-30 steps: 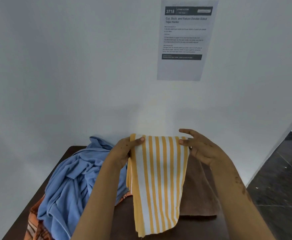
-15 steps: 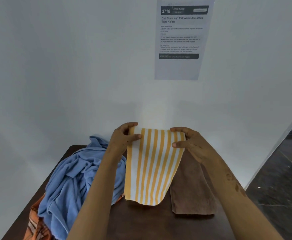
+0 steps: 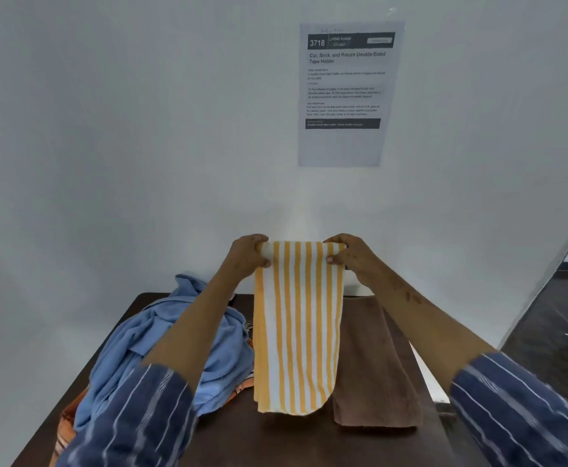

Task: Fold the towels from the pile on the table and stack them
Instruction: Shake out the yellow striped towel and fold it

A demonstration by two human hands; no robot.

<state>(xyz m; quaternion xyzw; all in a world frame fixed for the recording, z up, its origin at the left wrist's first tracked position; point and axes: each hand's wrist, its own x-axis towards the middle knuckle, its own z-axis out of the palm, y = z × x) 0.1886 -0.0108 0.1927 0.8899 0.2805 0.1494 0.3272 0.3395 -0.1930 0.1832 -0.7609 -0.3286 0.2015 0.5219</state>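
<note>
1. At your far left the unfolded pile sits heaped on the counter; a blue cloth lies on top with an orange striped one showing beneath it, so more work seems to be waiting there.
2. Your left hand pinches the upper left corner of the yellow striped towel, thumb in front and fingers curled behind; it is raised above the counter, probably so the cloth hangs straight and its edges line up.
3. The striped towel hangs between your two hands as a narrow, doubled band; its lower end reaches down near the counter, whether touching I cannot tell.
4. Your right hand grips the upper right corner the same way, level with the left, keeping the top edge taut.
5. To the right lies a folded brown towel flat on the counter, just beside and partly behind the hanging one; it looks like the start of your stack.
</note>
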